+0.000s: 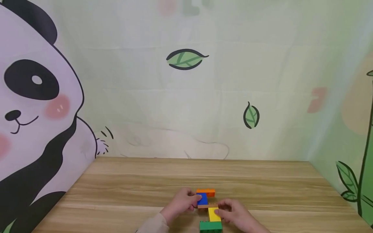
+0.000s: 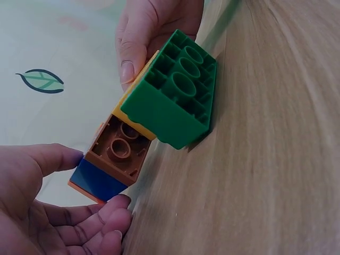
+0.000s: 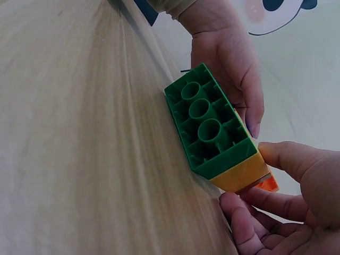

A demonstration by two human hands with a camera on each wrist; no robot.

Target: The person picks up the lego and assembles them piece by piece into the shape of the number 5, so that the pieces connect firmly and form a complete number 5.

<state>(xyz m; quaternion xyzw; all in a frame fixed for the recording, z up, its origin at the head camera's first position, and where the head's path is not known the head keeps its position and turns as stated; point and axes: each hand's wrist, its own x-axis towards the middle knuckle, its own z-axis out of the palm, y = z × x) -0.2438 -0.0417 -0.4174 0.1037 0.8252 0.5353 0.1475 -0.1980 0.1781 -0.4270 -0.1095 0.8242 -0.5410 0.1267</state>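
Note:
A joined row of toy building bricks lies near the table's front. Its green brick (image 1: 210,227) is nearest me, its hollow underside with round tubes facing the wrist cameras. Beyond it come a yellow brick (image 1: 214,214), a brown brick (image 2: 120,147), a blue brick (image 1: 202,198) and an orange brick (image 1: 206,193) at the far end. My left hand (image 1: 183,202) pinches the blue brick between thumb and fingers. With thumb and fingers my right hand (image 1: 236,215) grips the yellow brick. In the right wrist view the blue brick is mostly hidden.
Under the bricks is a wood-grain table (image 1: 140,184). Behind it hangs a pale green backdrop (image 1: 140,106) with printed leaves. A large printed panda (image 1: 67,139) covers the left side, and a printed green plant (image 1: 348,183) shows at the right.

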